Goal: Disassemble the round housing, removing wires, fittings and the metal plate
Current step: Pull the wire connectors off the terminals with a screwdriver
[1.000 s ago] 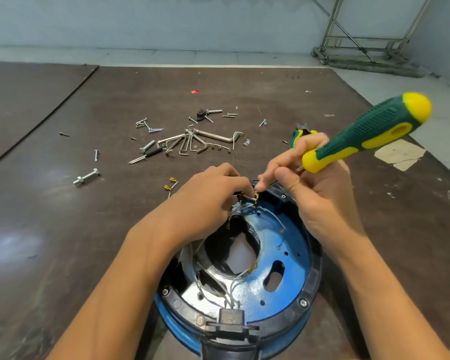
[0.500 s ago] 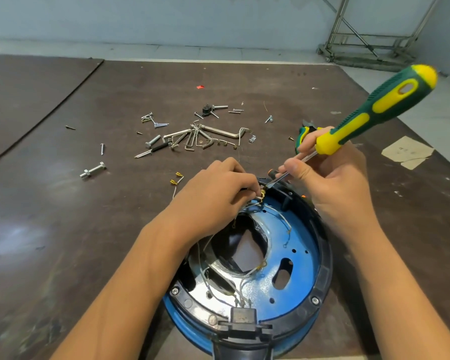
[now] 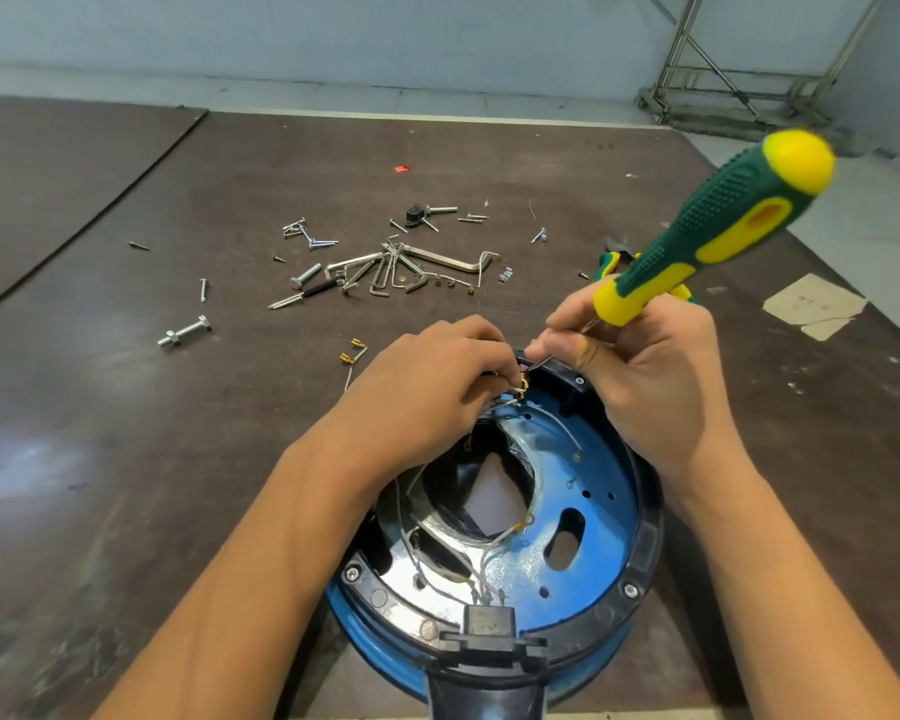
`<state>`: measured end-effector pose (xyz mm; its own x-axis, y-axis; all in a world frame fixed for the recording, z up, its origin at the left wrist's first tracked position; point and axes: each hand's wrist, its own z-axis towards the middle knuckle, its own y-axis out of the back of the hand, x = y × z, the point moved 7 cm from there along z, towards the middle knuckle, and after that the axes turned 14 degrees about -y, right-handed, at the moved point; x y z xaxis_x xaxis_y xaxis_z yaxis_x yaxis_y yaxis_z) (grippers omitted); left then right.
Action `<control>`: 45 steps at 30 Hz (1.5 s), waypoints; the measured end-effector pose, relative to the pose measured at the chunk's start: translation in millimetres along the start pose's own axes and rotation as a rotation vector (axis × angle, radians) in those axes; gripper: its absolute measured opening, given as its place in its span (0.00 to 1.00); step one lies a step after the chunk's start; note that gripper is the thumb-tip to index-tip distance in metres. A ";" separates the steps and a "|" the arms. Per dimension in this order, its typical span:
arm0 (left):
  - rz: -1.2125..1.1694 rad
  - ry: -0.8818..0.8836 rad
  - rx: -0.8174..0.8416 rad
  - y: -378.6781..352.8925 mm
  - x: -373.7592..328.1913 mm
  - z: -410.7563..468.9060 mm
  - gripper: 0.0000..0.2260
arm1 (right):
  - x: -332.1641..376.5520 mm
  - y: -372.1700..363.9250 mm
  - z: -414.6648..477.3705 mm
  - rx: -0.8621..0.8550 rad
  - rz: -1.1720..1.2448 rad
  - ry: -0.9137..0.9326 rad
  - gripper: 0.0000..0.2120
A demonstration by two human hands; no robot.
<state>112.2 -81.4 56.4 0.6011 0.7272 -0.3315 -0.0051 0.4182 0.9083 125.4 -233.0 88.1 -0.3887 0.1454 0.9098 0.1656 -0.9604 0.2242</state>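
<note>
I am working at the far rim of the round housing (image 3: 494, 537), which is sitting on the dark bench (image 3: 126, 459) right in front of me, its black plastic ring facing up around a glossy blue plate. My left hand (image 3: 427, 392) is pinching closed on a small brass terminal (image 3: 524, 381) at the far edge of the housing, holding it steady so the thin pale wires (image 3: 562, 428) trailing from it are not twisting. My right hand (image 3: 640, 376) is gripping the screwdriver (image 3: 718, 226) low on its shaft, fingers wrapped tight near the tip for fine control, so the knobbly green-and-yellow handle is sticking up and away from the housing. The slim steel tip is meeting the terminal beside my left fingertips; I judge I am prying or loosening that connector. Inside the housing, a shiny chrome-like metal plate (image 3: 437, 532) is curving round a dark central opening. Beyond the housing, loose screws, bolts and bent hex keys (image 3: 385, 272) are lying scattered, parked out of my way.
</note>
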 end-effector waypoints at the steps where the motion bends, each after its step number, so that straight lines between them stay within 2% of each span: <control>1: 0.001 -0.001 -0.001 -0.2 0.0 -0.1 0.09 | 0.0 -0.5 1.0 -0.008 0.001 -0.003 0.09; 9: 0.000 -0.008 -0.016 -1.1 0.9 0.3 0.09 | -11.0 -0.4 9.8 -0.087 0.139 -0.186 0.11; 15: -0.017 -0.014 -0.023 -1.8 2.6 1.3 0.09 | -22.4 7.5 12.5 -0.139 0.181 -0.270 0.06; 17: -0.029 -0.009 -0.030 -1.2 3.3 0.2 0.10 | -21.2 4.5 10.3 -0.092 0.226 -0.261 0.07; 20: -0.037 -0.006 -0.025 -0.7 2.8 -0.3 0.11 | -13.4 -3.5 6.2 -0.026 0.158 -0.189 0.08; 29: -0.057 0.006 -0.025 1.2 0.7 -0.8 0.11 | -6.9 0.5 2.0 -0.105 0.064 -0.100 0.07; 45: -0.057 0.017 -0.024 0.6 1.2 -0.6 0.11 | -7.1 -0.8 4.9 -0.097 0.041 -0.082 0.07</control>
<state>112.4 -79.9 56.4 0.5869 0.7114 -0.3866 0.0094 0.4715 0.8818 132.6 -232.1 83.2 -0.3073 0.1209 0.9439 0.0898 -0.9838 0.1552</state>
